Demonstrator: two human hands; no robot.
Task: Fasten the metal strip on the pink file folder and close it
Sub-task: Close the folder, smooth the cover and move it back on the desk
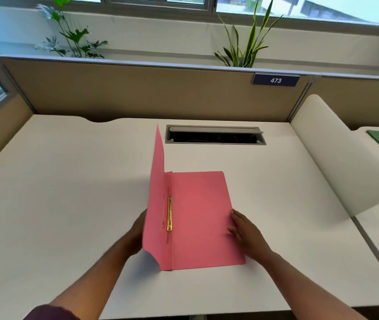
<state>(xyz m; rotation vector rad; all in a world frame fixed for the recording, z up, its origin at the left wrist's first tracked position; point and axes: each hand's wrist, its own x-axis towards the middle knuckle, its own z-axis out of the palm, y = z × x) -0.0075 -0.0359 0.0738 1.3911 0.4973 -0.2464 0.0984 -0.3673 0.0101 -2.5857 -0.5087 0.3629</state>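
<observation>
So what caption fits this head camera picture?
Left hand lifts the pink folder cover; right hand steadies it.

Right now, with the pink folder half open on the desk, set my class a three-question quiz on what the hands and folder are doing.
1. True or false: the front cover of the pink card file folder lies flat on the white desk.
2. Which hand rests on the folder's outer edge? A) left hand B) right hand C) neither
3. Fill in: the gold metal fastener strip runs along the folder's ____.

Key:
1. False; the cover stands raised, with the left hand behind it.
2. B; the right hand lies with fingers flat on that edge.
3. Spine fold, lying flat against the card.
</observation>
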